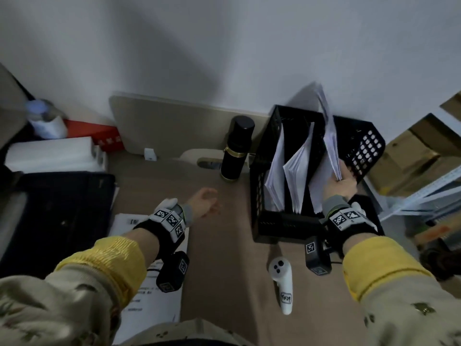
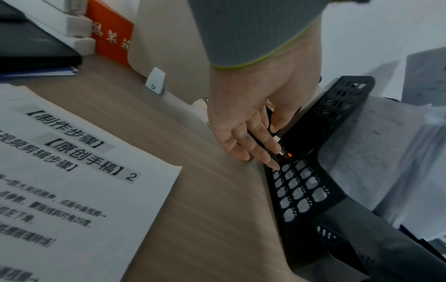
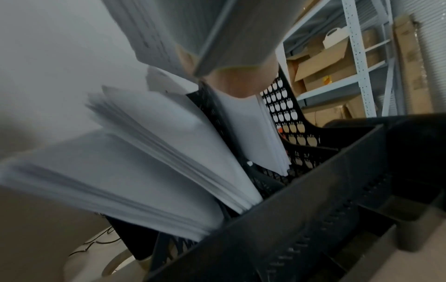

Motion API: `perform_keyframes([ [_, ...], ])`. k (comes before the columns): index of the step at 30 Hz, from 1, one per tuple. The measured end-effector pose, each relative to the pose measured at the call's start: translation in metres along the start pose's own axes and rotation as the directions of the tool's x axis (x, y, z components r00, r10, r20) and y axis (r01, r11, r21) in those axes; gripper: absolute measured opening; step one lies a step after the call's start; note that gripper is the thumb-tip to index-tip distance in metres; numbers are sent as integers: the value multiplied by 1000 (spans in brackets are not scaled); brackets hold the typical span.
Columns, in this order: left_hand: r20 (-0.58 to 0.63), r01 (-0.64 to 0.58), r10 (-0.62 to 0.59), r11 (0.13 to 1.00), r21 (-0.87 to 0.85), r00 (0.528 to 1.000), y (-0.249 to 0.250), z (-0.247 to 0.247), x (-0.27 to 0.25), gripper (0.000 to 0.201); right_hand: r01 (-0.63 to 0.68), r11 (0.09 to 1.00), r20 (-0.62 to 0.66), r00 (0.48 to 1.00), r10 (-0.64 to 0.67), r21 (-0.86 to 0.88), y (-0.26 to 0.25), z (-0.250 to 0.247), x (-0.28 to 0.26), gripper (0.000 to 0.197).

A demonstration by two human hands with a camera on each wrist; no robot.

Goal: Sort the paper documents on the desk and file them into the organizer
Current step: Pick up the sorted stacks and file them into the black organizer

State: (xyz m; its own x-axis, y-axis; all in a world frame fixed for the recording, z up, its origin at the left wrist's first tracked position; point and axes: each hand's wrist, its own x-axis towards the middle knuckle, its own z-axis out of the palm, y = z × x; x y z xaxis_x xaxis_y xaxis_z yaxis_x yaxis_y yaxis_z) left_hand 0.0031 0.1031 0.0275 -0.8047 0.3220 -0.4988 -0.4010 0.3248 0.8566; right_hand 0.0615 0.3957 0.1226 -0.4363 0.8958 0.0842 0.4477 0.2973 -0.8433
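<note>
The black mesh organizer stands at the right of the desk, with white paper bundles upright in its left and middle slots. My right hand grips a sheaf of white sheets by its lower edge, above the right slot. In the right wrist view the held sheaf rises above the filed bundles. My left hand hovers left of the organizer with relaxed fingers and holds nothing. A printed stack lies on the desk under my left forearm.
A black bottle stands just left of the organizer. A white controller lies on the desk near me. A dark flat case, a white box and a red box fill the left side. Shelving with cardboard boxes is at the right.
</note>
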Motion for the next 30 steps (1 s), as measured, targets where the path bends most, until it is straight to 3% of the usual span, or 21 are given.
perform_keyframes([
  [5, -34, 56, -56, 998, -16, 998, -7, -1, 11, 32, -44, 998, 185, 981, 52, -47, 27, 19, -3, 49],
  [11, 4, 35, -35, 999, 6, 999, -3, 10, 6, 32, -109, 993, 234, 965, 117, -44, 38, 21, -12, 51],
  [19, 20, 9, -9, 999, 33, 1000, -8, 4, -19, 33, -37, 998, 279, 960, 23, 47, 47, 8, -43, 54],
  [27, -3, 62, -62, 995, 75, 998, -40, -21, -31, 39, 84, 993, 200, 975, -99, 80, 51, 23, -82, 45],
  [30, -42, 109, -105, 988, 105, 994, -55, -43, -37, 43, 213, 977, 229, 950, -214, 29, 47, 39, -109, 44],
])
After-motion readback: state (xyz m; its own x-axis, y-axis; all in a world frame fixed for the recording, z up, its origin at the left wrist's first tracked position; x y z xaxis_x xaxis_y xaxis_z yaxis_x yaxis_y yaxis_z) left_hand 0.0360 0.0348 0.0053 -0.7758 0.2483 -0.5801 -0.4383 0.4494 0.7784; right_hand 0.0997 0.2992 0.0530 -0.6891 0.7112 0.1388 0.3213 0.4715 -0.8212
